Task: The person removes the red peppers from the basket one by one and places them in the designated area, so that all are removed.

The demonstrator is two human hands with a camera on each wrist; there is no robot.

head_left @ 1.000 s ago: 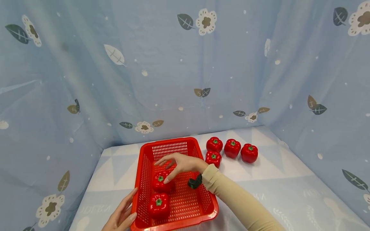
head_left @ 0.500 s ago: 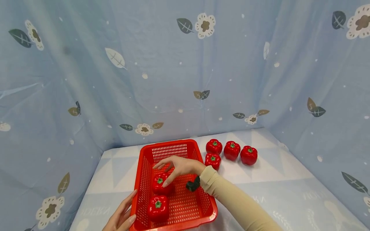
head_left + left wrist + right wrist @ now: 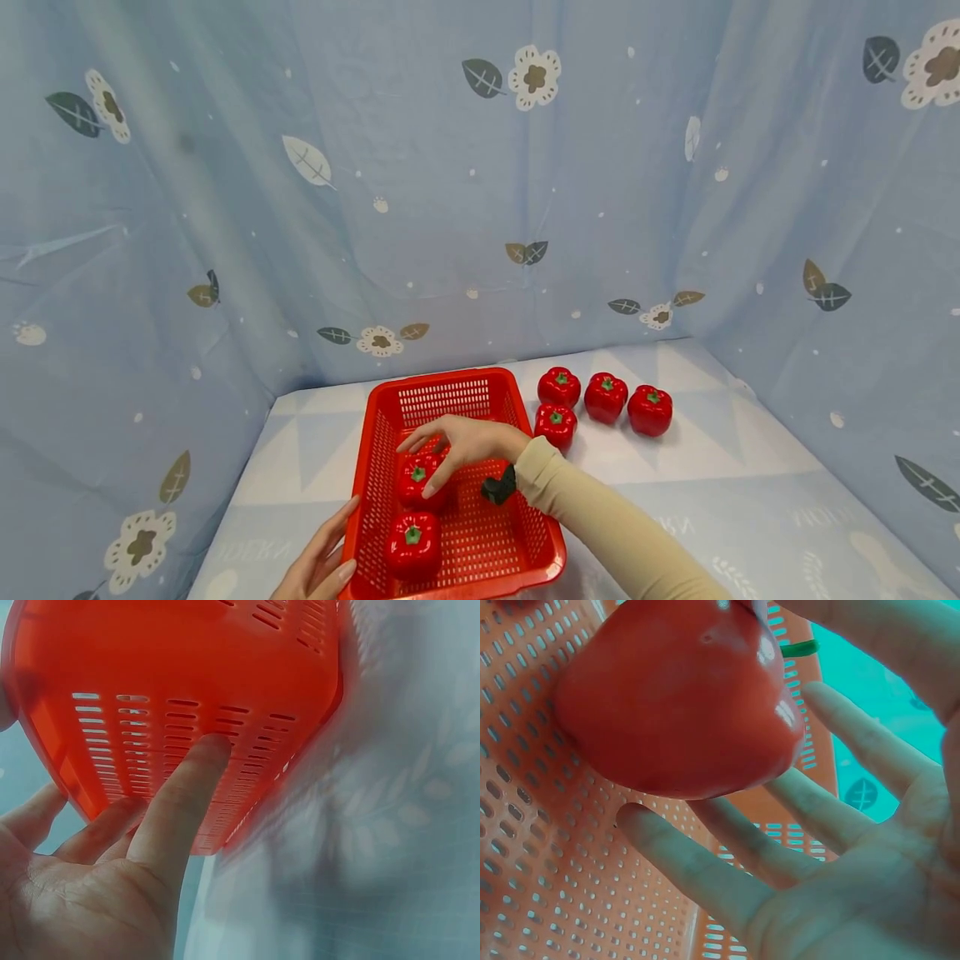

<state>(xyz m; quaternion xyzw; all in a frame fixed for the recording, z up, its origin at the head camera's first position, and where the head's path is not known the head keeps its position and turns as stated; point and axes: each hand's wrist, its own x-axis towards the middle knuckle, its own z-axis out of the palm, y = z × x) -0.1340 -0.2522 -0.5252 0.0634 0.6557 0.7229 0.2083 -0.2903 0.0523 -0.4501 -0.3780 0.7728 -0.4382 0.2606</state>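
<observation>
A red bell pepper (image 3: 416, 493) stands in a red slotted plastic basket (image 3: 525, 577), under my right hand (image 3: 467, 440). Its fingers are spread around that pepper, without a visible squeeze; the thumb lies over its near side. In the right wrist view, the pepper (image 3: 682, 705) shows close up, with gaps between it and some fingers (image 3: 682, 859). Nearer the front of the basket sits a second bell pepper (image 3: 414, 560). My left hand (image 3: 318, 557) touches the basket's left side. In the left wrist view, extended fingers (image 3: 176, 806) rest against its slotted outer wall (image 3: 187, 660).
Several more bell peppers stand on the table right of the basket, among them a near one (image 3: 556, 429) close to its rim and a far right one (image 3: 650, 411). A patterned cloth covers the table (image 3: 300, 450); a flowered blue curtain (image 3: 420, 208) surrounds it.
The head view has tilted up slightly, so everything sits a little lower. Both hands, the basket and the peppers keep nearly the same places relative to each other.
</observation>
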